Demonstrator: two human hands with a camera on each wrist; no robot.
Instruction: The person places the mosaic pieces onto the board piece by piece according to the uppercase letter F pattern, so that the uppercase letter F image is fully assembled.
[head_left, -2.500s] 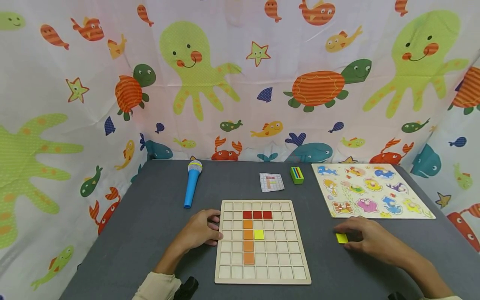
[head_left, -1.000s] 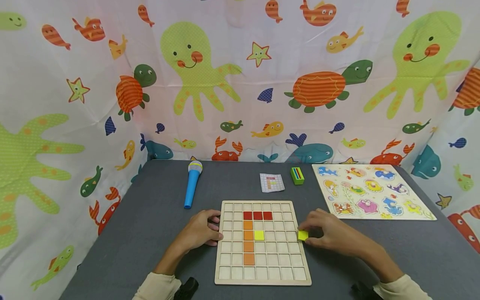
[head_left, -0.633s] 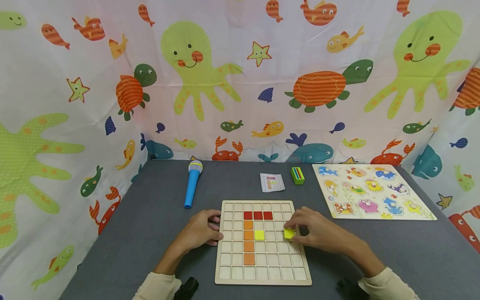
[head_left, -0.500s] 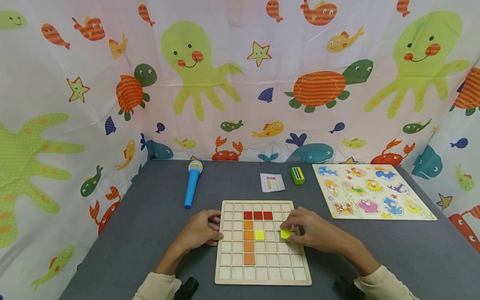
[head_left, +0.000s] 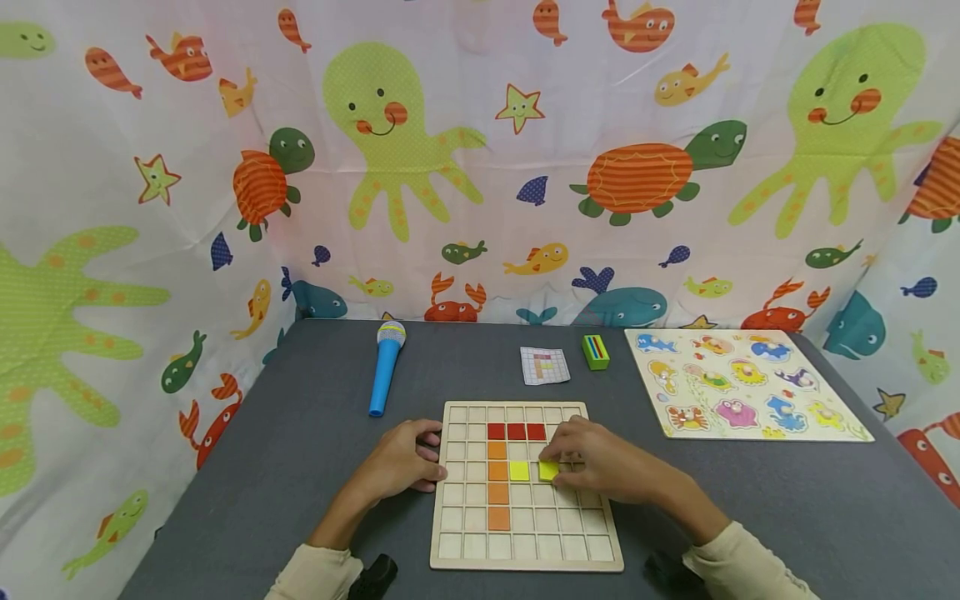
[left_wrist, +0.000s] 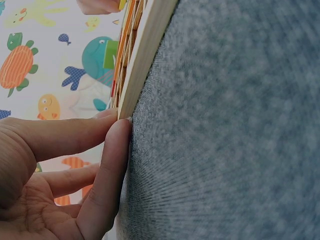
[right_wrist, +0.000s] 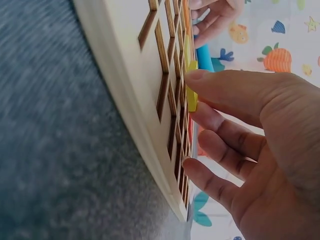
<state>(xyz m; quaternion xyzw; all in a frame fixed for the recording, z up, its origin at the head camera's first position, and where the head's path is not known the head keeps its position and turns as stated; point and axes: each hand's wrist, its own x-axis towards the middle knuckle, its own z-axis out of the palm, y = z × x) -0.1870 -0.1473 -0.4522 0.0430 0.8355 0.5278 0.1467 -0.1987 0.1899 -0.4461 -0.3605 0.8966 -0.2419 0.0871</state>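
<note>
A wooden grid board [head_left: 525, 560] lies on the dark table with red tiles [head_left: 516, 432] in a row, orange tiles [head_left: 498, 493] in a column and one yellow tile [head_left: 519, 471] beside that column. My right hand [head_left: 611, 462] pinches another yellow tile [head_left: 548, 472] between thumb and fingers, just right of the seated yellow one. In the right wrist view the held yellow tile [right_wrist: 192, 95] stands tilted at the grid, under the thumb tip. My left hand [head_left: 397, 462] holds the board's left edge, thumb and fingertips at the rim [left_wrist: 145, 65] in the left wrist view.
Behind the board lie a small printed pattern card [head_left: 545, 367] and a green box with coloured stripes [head_left: 596, 352]. A blue toy microphone [head_left: 384, 371] is at the back left. An animal puzzle board [head_left: 738, 429] occupies the back right. A sea-animal curtain [head_left: 480, 167] surrounds the table.
My right hand has carried the yellow tile leftward from the table at right, over the board's right edge, to near the seated yellow tile. The left hand has stayed at the board's edge.
</note>
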